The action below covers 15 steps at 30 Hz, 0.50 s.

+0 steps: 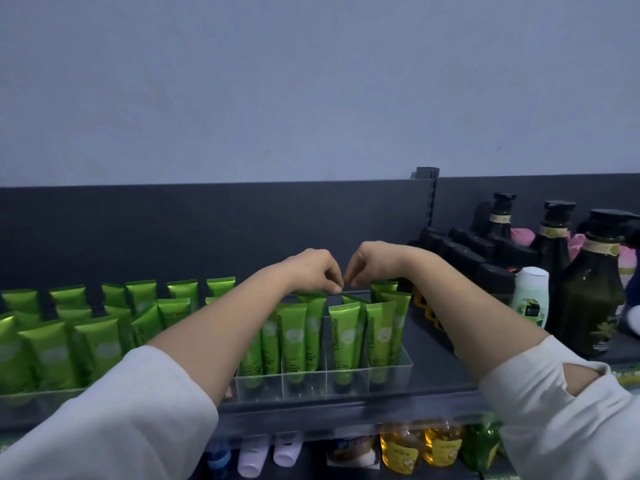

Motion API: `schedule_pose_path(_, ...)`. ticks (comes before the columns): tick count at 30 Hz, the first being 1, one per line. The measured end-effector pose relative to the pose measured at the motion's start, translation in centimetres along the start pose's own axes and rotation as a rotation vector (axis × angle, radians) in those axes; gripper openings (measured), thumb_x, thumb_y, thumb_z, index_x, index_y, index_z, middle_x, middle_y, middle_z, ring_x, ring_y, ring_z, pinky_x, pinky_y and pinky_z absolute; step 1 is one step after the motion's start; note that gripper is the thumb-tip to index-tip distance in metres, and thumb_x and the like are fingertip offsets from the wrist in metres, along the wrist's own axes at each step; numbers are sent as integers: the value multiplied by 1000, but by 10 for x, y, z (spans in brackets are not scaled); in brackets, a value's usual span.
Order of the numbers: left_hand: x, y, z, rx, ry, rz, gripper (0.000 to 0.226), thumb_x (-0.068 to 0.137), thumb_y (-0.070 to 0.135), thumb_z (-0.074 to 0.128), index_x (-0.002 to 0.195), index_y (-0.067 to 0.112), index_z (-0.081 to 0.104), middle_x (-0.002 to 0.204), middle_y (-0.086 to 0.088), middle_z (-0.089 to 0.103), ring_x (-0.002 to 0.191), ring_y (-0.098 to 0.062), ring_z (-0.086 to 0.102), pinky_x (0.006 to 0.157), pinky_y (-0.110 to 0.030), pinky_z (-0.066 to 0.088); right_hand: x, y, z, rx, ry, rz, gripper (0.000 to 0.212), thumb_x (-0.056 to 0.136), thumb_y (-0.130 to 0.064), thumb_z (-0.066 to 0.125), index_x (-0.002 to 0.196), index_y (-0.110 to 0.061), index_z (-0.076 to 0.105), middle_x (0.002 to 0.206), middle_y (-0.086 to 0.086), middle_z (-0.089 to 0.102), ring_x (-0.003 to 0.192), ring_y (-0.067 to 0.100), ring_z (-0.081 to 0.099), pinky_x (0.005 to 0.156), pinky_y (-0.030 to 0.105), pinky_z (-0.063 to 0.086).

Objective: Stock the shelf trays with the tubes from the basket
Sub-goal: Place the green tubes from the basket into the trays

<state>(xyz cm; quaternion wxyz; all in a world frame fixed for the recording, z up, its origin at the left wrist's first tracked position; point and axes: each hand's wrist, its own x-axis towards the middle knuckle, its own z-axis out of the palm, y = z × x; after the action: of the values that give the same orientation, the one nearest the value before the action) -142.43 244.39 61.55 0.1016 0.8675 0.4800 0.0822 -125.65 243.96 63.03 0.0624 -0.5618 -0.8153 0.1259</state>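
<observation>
Left hand point(311, 268) and right hand point(372, 265) meet, fingers curled, over the tray's point(408, 362) back tubes point(313, 308), probably straightening them; what they pinch I can't tell.

We count two hands, the left hand point(313, 271) and the right hand point(372, 268). There are two clear trays. The right tray point(322, 384) shows about nine green tubes point(344, 337), some partly hidden. The left tray point(34, 396) holds well over a dozen more, too crowded for us to count exactly. To the right we count three dark pump bottles point(588, 299) and one white bottle point(530, 296). Below, we see two yellow bottles point(401, 448) and two white containers point(252, 459).
</observation>
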Motion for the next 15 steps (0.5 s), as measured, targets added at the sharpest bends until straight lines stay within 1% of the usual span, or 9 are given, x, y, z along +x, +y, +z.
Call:
schedule_pose_path(3,2,5,0,-43,9,36,17,86,23,66,101,21,72,97,8,70,95,-9,59,94,-32,48,-7,2,-7,4,-85,-1,27,81,-16,71,108,-17,71,106,-2,70,93,8,58,86,21,42)
schedule_pose_path(6,2,11,2,-63,-1,64,19,88,21,64,105,16,71,104,1,70,92,-8,56,86,-23,44,-10,1,-4,-41,-173,-1,34,83,-11,70,116,-12,67,116,3,68,104,13,60,88,21,41)
schedule_pose_path(7,2,12,3,-63,-10,66,19,88,21,63,105,15,71,104,0,70,92,-8,56,84,-23,43,-9,2,-3,-61,-196,2,35,84,-10,68,119,-12,65,118,3,66,108,15,59,90,22,41)
schedule_pose_path(9,2,11,5,-65,-25,58,19,90,22,61,105,15,71,104,0,70,93,-10,56,85,-24,43,-9,3,-2,-78,-228,1,37,85,-11,67,122,-12,63,121,2,64,112,15,56,94,23,41)
schedule_pose_path(13,-1,7,8,-67,-43,45,21,92,24,57,106,15,70,108,-1,69,100,-14,58,89,-27,44,-10,3,-6,-58,-267,-7,42,85,-17,69,125,-12,61,126,2,61,113,13,54,89,18,35)
schedule_pose_path(15,-3,6,9,-68,-39,45,22,93,24,56,107,14,70,109,-1,68,101,-15,58,88,-27,43,-8,2,-7,-86,-301,-7,43,85,-17,68,127,-13,60,127,3,61,116,15,54,90,20,36)
